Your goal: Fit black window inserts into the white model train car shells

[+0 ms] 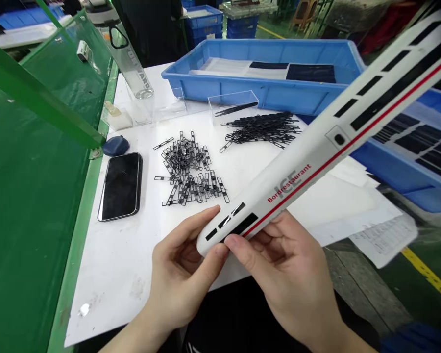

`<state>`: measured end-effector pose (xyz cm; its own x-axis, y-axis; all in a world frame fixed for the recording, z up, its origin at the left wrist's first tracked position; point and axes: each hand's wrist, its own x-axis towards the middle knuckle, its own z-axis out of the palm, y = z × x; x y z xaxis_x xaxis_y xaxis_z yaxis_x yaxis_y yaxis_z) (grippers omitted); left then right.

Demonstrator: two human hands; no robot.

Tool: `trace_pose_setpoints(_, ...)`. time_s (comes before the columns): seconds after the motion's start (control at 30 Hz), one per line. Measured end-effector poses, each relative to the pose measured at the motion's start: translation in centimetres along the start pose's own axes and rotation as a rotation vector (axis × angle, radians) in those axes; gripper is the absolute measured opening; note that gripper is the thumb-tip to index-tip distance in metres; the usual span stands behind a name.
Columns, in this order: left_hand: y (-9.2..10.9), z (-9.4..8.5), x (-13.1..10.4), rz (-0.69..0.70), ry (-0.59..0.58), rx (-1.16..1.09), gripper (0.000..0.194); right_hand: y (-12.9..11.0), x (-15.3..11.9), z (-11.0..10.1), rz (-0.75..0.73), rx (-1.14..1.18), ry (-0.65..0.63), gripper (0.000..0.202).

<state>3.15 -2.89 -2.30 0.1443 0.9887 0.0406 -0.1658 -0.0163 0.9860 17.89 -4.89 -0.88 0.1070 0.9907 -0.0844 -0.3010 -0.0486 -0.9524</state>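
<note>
Two-handed hold: clamped by left hand and right hand at rounded end of white ICE Bordrestaurant train-car body, lower centre to upper right. Probably light, stiff, slick, scuffable; best held by edges, off lettering.

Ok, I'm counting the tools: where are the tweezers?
Upper middle of the head view: the black tweezers lie in the clear box, between the large blue bin and the black strips.

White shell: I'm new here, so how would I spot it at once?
Above the white table's near edge, the left hand and right hand hold the long white shell. Unlike the black parts nearby, it carries a red stripe and "ICE" lettering.
</note>
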Motion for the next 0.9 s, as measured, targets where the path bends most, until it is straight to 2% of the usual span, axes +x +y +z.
trace_pose_setpoints(0.2, 0.5, -0.4, 0.1, -0.09, -0.127, 0.035, 0.037, -0.2, 0.5, -1.3, 0.047, -0.031, -0.144, 0.024)
trace_pose_setpoints(0.43, 0.6, 0.3, 0.2, -0.085, -0.063, -0.032, 0.03, -0.6, 1.2, -0.9, 0.042, -0.001, -0.154, 0.023)
trace_pose_setpoints(0.57, 0.4, 0.1, 0.4, -0.076, -0.087, -0.085, 0.033, -0.7, 2.4, -1.6, 0.022, -0.03, -0.222, 0.018)
trace_pose_setpoints(0.73, 0.2, 0.1, 0.3, -0.06, -0.071, -0.075, 0.036, -0.8, 2.8, -1.7, -0.014, -0.042, -0.198, 0.008)
trace_pose_setpoints(0.9, 0.3, 0.2, 0.2, -0.057, -0.053, -0.113, 0.037, -1.5, 3.4, -1.4, -0.004, -0.058, -0.243, 0.01)
